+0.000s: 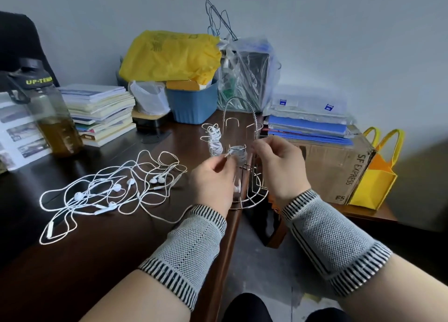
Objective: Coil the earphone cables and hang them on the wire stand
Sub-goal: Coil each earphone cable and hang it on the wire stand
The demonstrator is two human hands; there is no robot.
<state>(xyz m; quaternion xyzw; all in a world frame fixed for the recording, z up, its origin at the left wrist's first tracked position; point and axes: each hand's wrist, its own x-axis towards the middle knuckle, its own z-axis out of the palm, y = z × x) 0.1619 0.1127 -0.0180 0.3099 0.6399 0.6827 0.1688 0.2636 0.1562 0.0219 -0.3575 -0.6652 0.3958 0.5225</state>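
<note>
Partly hidden: wire stand (pixel 244 176) base | left hand (pixel 213 178) covers it

Both forearms reached forward, each wrist in a grey knitted band. The left hand (pixel 213 176) pinched with thumb and forefinger; the right hand (pixel 276 161) was raised beside it with curled fingers.

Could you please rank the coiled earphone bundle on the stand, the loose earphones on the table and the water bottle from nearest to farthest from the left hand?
1. Coiled earphone bundle, just right of the left hand, on the wire stand.
2. Loose earphones, left on the table.
3. Water bottle, far left.
</note>
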